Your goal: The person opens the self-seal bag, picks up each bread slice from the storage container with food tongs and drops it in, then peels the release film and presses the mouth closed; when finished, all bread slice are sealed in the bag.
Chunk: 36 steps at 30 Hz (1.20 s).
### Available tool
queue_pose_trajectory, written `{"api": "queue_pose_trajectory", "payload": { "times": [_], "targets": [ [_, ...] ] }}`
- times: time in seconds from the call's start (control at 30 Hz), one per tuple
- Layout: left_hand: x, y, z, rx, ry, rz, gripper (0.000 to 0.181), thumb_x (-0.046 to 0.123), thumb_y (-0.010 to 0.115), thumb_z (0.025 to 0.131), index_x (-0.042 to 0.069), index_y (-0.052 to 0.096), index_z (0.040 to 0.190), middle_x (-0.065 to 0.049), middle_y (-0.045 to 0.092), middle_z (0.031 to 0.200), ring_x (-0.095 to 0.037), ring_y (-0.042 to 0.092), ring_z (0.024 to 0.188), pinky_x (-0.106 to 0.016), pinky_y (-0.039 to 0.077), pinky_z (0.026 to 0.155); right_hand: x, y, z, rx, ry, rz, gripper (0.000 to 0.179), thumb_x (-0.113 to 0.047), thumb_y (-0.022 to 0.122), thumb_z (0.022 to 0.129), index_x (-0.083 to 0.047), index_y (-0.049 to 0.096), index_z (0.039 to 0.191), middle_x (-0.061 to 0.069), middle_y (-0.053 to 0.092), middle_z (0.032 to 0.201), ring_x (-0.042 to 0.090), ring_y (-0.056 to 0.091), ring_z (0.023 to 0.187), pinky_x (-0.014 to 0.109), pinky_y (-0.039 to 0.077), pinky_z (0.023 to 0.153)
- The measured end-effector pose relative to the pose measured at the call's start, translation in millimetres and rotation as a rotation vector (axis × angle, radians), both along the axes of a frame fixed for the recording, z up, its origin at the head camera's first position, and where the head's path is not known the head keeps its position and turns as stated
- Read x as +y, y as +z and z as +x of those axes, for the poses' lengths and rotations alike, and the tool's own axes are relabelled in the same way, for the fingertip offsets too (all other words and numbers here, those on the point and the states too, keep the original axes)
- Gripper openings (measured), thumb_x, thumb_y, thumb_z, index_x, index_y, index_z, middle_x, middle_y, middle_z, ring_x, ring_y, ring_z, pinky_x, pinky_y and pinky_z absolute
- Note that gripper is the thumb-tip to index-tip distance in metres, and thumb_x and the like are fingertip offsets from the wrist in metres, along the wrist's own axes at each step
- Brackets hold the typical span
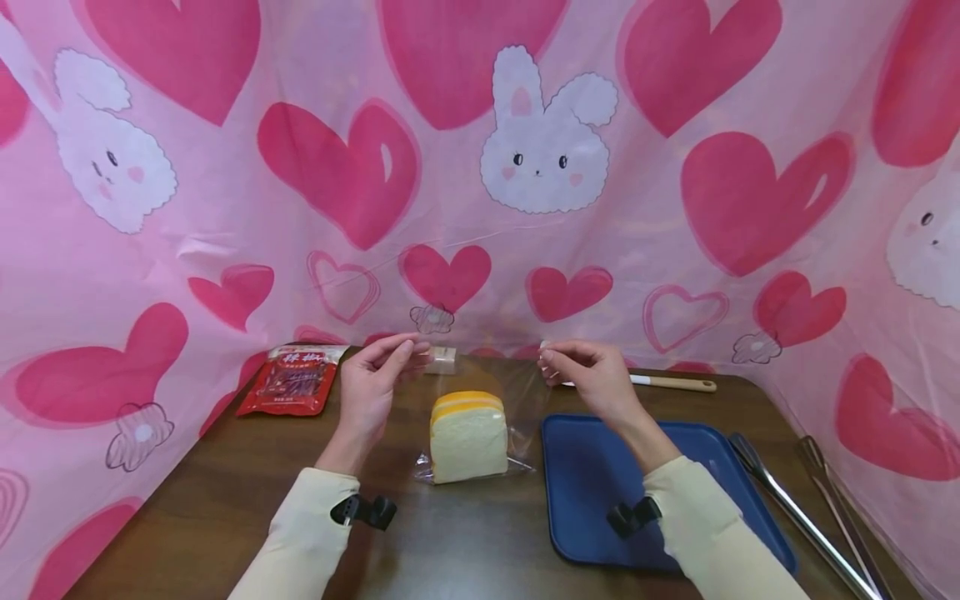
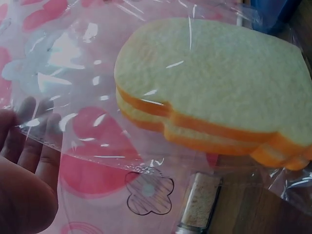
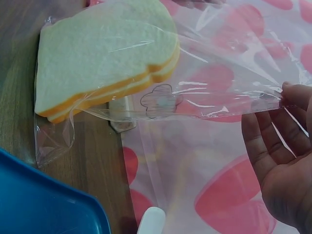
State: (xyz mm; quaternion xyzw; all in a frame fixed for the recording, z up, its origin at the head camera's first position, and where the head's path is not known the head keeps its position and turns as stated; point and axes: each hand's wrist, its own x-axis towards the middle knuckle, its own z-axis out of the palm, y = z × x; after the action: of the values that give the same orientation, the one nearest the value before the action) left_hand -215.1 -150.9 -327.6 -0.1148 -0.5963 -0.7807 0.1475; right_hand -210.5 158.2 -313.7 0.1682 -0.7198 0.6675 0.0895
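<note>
A clear plastic bag (image 1: 525, 400) stands upright above the table with slices of bread (image 1: 469, 442) at its bottom. The bread has pale faces and orange crusts, seen through the film in both wrist views. My left hand (image 1: 375, 379) pinches the bag's upper left corner between thumb and fingers. On the other side my right hand (image 1: 596, 375) pinches the upper right corner, and in the right wrist view the film (image 3: 234, 92) stretches to its thumb and fingertips. Both hands are above the bread and apart from it.
A red food packet (image 1: 292, 382) lies at the left back. Behind the bag is a small clear container (image 1: 442, 360). A blue tray (image 1: 592, 500) sits at the right, with metal tongs (image 1: 798, 500) and another metal utensil (image 1: 840, 500) beside it. A wooden-handled utensil (image 1: 675, 383) lies behind the tray.
</note>
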Motion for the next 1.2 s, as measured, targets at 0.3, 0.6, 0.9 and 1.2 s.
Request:
{"api": "queue_pose_trajectory", "payload": {
  "times": [0.3,0.6,0.9,1.2],
  "targets": [
    [-2.5,2.7,-2.4,0.019,-0.006,-0.055,0.022,0.005,0.071,0.101,-0.004,0.075,0.12,0.005,0.083,0.098,-0.014,0.081,0.092,-0.044,0.063,0.088,3.5,-1.6,0.4,0.019,0.025,-0.041,0.031,0.0,0.07,0.099,0.02,0.065,0.122,-0.003,0.079,0.086,0.01,0.075,0.075,0.032,0.066,0.071],
    [-4.8,4.4,-3.1,0.031,-0.033,-0.093,0.021,0.002,0.072,0.099,-0.001,0.076,0.12,0.006,0.082,0.098,-0.013,0.081,0.092,-0.037,0.065,0.085,7.5,-3.6,-0.3,0.053,0.065,-0.057,0.029,0.003,0.067,0.1,0.022,0.064,0.122,-0.001,0.079,0.089,0.013,0.077,0.079,0.032,0.066,0.071],
    [-6.7,3.6,-3.4,0.095,-0.032,-0.094,0.021,-0.002,0.07,0.098,-0.009,0.072,0.118,0.006,0.082,0.098,-0.013,0.081,0.084,-0.034,0.066,0.079,8.3,-3.7,-0.2,0.087,0.073,-0.08,0.028,0.006,0.066,0.099,0.022,0.064,0.122,0.001,0.081,0.093,0.012,0.077,0.079,0.031,0.066,0.072],
    [-8.5,1.5,-4.0,0.104,-0.037,-0.078,0.014,-0.009,0.064,0.099,-0.01,0.071,0.112,0.005,0.082,0.097,-0.012,0.08,0.083,-0.032,0.066,0.076,8.0,-6.4,1.9,0.123,0.046,-0.08,0.021,0.008,0.068,0.097,0.02,0.07,0.114,0.0,0.082,0.094,0.015,0.078,0.078,0.03,0.065,0.072]
  ]
}}
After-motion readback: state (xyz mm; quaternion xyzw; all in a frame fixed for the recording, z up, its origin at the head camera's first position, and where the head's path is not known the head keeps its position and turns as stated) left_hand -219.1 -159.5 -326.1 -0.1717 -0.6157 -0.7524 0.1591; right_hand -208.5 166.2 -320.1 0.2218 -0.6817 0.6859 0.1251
